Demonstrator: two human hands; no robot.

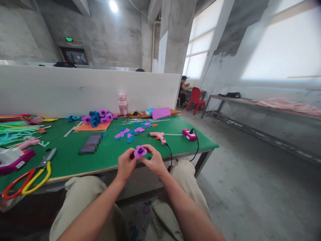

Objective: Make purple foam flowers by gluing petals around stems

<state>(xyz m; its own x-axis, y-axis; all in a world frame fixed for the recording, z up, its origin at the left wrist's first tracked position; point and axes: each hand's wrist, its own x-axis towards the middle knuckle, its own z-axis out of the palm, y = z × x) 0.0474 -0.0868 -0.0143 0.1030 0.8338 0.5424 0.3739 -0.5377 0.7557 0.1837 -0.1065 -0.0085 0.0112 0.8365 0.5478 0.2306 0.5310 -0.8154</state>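
Note:
Between my two hands, just over the table's front edge, is a purple paper flower (140,152) with a dark centre. My left hand (126,163) pinches it from the left side. From the right, the fingers of my right hand (153,161) close on its petals and base. Beyond the hands lie loose blue and purple petal pieces (130,136). A pink glue gun (158,136) rests on the green table (67,164) to the right of them, its black cord hanging over the front edge.
Large scissors (41,170) and a dark blurred phone-like slab (90,144) lie to the left. Finished blue and purple flowers (96,117) sit on orange sheets behind, near a pink bottle (122,104). A magenta power strip (189,134) stands at the right. Far off, a person (184,90) sits by a red chair (196,100).

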